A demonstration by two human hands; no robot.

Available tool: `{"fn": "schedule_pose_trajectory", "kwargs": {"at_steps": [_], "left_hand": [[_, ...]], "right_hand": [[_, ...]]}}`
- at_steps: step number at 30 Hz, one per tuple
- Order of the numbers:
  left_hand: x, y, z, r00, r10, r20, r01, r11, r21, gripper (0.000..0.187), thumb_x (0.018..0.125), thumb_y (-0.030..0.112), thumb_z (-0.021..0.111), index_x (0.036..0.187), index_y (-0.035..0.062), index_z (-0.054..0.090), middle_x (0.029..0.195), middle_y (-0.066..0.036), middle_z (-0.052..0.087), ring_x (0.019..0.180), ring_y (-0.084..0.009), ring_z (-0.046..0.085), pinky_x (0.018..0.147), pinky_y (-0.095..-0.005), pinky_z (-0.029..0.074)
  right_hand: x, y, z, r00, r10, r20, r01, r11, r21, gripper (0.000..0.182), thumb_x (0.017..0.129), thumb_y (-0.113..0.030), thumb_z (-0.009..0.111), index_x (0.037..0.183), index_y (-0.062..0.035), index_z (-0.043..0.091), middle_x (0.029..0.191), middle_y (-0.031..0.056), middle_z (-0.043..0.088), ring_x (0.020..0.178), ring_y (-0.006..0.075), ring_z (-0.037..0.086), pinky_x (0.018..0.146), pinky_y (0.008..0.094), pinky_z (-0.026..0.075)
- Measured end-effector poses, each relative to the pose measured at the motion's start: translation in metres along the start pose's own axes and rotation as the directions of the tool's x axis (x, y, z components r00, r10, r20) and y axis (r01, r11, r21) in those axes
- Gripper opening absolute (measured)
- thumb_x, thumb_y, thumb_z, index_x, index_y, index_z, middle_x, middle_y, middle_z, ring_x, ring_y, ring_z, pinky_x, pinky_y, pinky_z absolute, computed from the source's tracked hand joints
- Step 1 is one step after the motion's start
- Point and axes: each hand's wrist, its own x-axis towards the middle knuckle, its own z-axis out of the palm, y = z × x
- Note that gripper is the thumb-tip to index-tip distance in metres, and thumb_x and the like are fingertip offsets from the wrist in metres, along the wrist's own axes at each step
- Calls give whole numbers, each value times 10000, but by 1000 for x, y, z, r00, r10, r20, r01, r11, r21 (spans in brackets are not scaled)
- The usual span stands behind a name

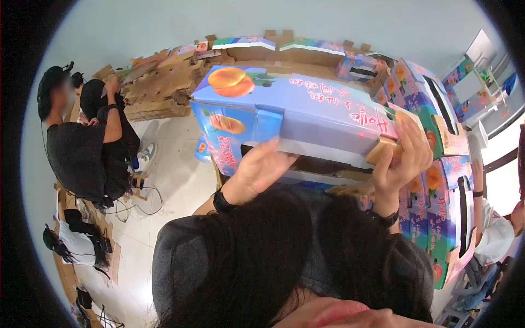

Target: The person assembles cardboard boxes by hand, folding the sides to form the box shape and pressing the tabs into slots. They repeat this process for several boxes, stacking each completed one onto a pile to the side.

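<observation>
A printed cardboard fruit box (322, 123), purple and blue with peach pictures, lies in front of my chest with a long dark opening facing me. My left hand (260, 168) is at the box's near left corner, thumb against the blue side, fingers curled at the edge of the opening; their tips are partly hidden and slightly blurred. At the right end, my right hand (403, 153) grips the box, with fingers over the outer edge and thumb beside a brown cardboard flap (381, 150). Dark bands circle both my wrists.
Printed boxes (445, 202) are stacked close on my right. Flattened brown cardboard (158, 90) is piled at the far left. A person in black (76, 147) sits at left, another in white (79, 243) below. A cable (153, 205) lies on the floor. A white-sleeved person (495, 232) is at right.
</observation>
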Motion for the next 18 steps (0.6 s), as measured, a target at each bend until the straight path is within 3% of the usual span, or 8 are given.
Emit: {"fn": "schedule_pose_trajectory", "kwargs": {"at_steps": [3,6,9,12,15,18], "left_hand": [[5,-2,-15,998,29,54,-27,999,-43,541,990,217,652,1458,35,452,1469,-109,543,1403,-273,462,1221,-481,291],[9,2,-12,997,61,46,-63,998,32,562,1004,249,641,1480,33,435,1476,-107,538,1408,-278,457,1220,-483,294],[13,1,0,992,102,-81,-73,951,301,733,953,391,708,1531,74,389,1534,-105,482,1444,-290,415,1212,-500,298],[15,0,-5,992,107,-66,-80,942,326,758,954,421,707,1539,70,377,1538,-104,475,1445,-291,412,1219,-505,287],[14,-2,-16,992,125,-14,-119,971,209,647,1002,328,661,1511,21,405,1525,-113,494,1434,-285,426,1230,-485,276],[13,1,-19,995,94,-23,-87,973,216,659,998,350,668,1508,20,412,1524,-111,495,1437,-283,422,1232,-484,271]], "right_hand": [[2,-4,2,1000,23,6,-23,1000,6,368,902,-312,631,1177,-89,733,1178,64,717,1209,252,615,1098,414,283],[3,-4,3,999,32,5,-32,999,4,370,898,-305,631,1181,-88,730,1188,66,715,1212,257,613,1100,416,282],[1,-4,2,999,40,8,-40,999,2,368,892,-296,631,1179,-87,727,1204,68,712,1225,260,606,1099,419,281],[1,-4,1,999,42,15,-42,999,-5,362,888,-291,630,1173,-87,725,1222,68,709,1239,260,598,1100,420,281],[0,-4,1,999,41,14,-41,999,-14,358,886,-295,630,1165,-90,722,1233,65,707,1247,261,593,1105,421,277],[-2,-6,2,999,42,18,-41,999,-21,356,887,-304,631,1160,-95,722,1240,62,707,1247,262,593,1113,422,273]]}}
